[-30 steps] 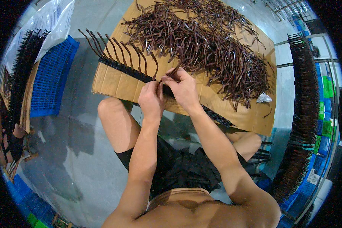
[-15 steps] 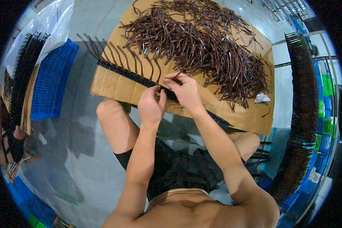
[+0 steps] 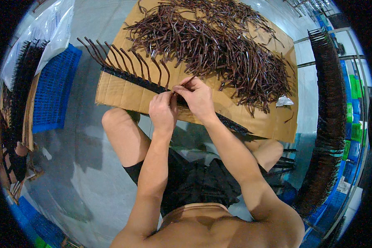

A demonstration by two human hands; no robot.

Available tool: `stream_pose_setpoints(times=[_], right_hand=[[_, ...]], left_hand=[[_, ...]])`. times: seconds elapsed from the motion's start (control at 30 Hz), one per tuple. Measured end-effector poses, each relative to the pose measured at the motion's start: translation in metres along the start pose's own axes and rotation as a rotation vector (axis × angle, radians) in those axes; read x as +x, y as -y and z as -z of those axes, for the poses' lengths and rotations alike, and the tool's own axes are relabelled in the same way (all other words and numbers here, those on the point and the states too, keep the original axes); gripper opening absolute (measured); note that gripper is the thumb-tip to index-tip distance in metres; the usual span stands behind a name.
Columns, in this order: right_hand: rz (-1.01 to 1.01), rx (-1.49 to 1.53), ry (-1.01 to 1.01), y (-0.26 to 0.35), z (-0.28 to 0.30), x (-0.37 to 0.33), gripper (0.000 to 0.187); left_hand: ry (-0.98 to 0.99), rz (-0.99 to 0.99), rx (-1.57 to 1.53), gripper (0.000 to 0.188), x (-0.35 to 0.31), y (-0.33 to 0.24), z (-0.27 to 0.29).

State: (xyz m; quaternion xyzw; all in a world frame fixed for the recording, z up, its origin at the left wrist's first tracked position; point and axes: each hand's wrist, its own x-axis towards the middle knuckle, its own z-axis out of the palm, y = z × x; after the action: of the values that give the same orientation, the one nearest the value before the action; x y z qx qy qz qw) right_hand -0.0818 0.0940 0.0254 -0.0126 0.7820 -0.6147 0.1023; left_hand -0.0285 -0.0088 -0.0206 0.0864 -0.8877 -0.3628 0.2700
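The left hand [image 3: 163, 110] is grasping the long black strip [image 3: 153, 87] along the near side of the cardboard [image 3: 273, 129]. The right hand [image 3: 199, 100], just beside, pinches one brown stick [image 3: 190, 80], near the large brown pile [image 3: 219, 49].

Cardboard sheet [image 3: 111, 89]: matt paper board, lightly creased
Strips toward far edge [image 3: 235, 58]: glossy, smooth, plastic-looking
Black rail along near edge [image 3: 132, 79]: finely ridged, rough-looking
Scrap by right edge [image 3: 283, 101]: crumpled, thin; paper or plastic unclear
Sheeting [image 3: 56, 25]: shiny translucent plastic film
Shorts [image 3: 202, 177]: matt, wrinkled cloth
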Motion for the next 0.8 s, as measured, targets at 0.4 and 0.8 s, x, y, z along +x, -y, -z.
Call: stream_pose_setpoints(times=[0.4, 0.8], right_hand=[[0.395, -0.506, 0.112, -0.012, 0.004, -0.001, 0.02], [-0.531, 0.495, -0.376, -0.011, 0.08, 0.066, 0.049]], left_hand=[[0.015, 0.113, -0.111, 0.013, -0.01, 0.012, -0.01], [0.046, 0.272, -0.189, 0.022, 0.003, -0.008, 0.009]])
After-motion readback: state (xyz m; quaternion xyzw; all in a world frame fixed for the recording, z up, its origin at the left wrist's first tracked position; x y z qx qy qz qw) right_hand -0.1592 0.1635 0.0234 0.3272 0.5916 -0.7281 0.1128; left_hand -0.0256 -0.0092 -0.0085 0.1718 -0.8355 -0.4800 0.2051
